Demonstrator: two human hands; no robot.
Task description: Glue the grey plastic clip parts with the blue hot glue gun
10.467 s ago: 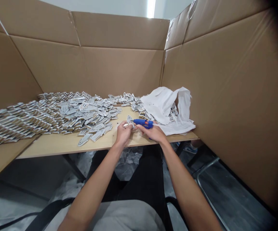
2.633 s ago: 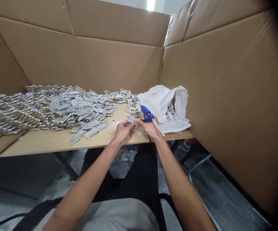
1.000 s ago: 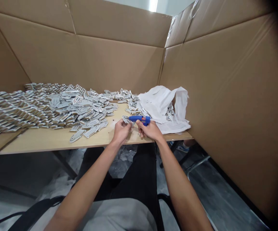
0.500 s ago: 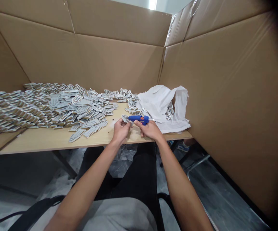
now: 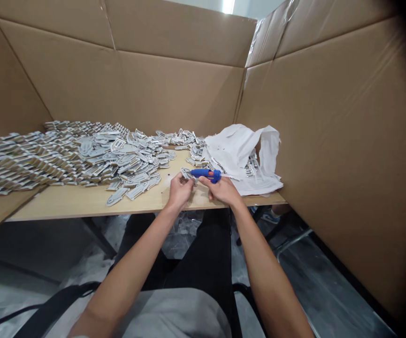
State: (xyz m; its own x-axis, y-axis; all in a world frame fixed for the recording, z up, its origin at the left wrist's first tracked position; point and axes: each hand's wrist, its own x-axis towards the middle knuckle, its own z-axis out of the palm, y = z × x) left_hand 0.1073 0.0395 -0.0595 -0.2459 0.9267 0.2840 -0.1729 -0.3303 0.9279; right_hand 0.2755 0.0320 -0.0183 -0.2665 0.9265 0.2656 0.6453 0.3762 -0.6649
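Note:
My right hand (image 5: 222, 190) grips a blue glue gun (image 5: 206, 174) lying level, its nozzle pointing left. My left hand (image 5: 179, 192) pinches a small grey shield-shaped piece (image 5: 186, 173) right at the nozzle tip. Both hands rest near the front edge of the wooden table (image 5: 83, 204). A large heap of the same grey pieces (image 5: 83, 157) spreads across the table to the left of my hands.
A crumpled white sheet (image 5: 243, 155) lies at the table's right end over more grey pieces. Tall cardboard walls (image 5: 329, 141) close in the back, left and right. My lap in black trousers shows below the table edge.
The glue gun was tilted upward 2.6 s ago; it now lies level with its tip at the piece in my left hand. Since half a second ago the hands have barely moved.

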